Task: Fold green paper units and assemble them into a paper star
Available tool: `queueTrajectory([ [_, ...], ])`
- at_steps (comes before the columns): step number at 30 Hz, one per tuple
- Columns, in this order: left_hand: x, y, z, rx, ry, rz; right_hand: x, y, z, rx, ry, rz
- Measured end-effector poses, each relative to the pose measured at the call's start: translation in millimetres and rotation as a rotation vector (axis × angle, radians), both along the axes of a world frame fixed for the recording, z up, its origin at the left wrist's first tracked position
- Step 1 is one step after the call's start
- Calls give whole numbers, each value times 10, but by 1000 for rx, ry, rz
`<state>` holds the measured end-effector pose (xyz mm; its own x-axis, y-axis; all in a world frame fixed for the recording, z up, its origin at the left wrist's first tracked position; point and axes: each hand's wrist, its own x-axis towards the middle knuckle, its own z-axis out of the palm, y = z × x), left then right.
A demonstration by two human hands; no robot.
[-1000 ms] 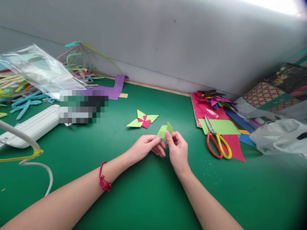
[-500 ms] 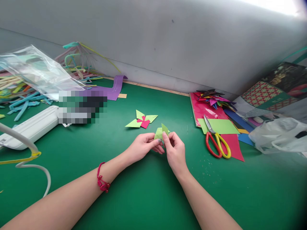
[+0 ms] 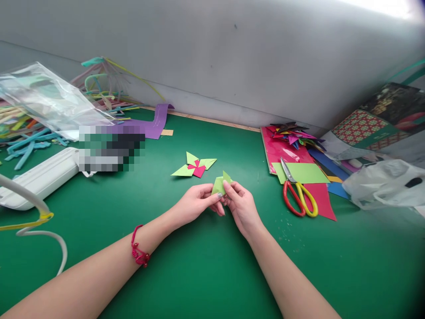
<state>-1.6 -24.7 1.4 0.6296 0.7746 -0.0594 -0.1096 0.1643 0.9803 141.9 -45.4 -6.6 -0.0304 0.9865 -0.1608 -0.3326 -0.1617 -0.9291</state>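
left hand (image 3: 194,204) and right hand (image 3: 244,209), each grip pinched on one folded light-green paper piece (image 3: 218,185), three-pointed green-and-red paper star (image 3: 199,171) just beyond, green counter (image 3: 206,266) beneath

The folded green piece (image 3: 218,185), near the dial's centre, looks like matt paper. Toward half past three, scissors (image 3: 293,180) show shiny metal blades (image 3: 287,171) and smooth, plastic-looking handles (image 3: 298,186). The plastic bag (image 3: 375,180) at three o'clock is crinkled; the tabletop (image 3: 206,270) smooth, faintly glossy.

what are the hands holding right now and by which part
A folded piece of light green paper: the left hand pinches its lower part, the right hand its right side, at a raised flap.
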Motion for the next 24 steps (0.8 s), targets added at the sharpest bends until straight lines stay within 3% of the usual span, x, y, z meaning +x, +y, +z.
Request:
queueTrajectory([
  [5,-3,0,3,8,49,-20,5,10,-16,47,-62,-60],
  [10,11,-4,-19,11,78,59,-25,2,17,104,-186,-138],
  [24,-15,-9,17,25,55,0,-8,3,38,163,-293,-18],
])
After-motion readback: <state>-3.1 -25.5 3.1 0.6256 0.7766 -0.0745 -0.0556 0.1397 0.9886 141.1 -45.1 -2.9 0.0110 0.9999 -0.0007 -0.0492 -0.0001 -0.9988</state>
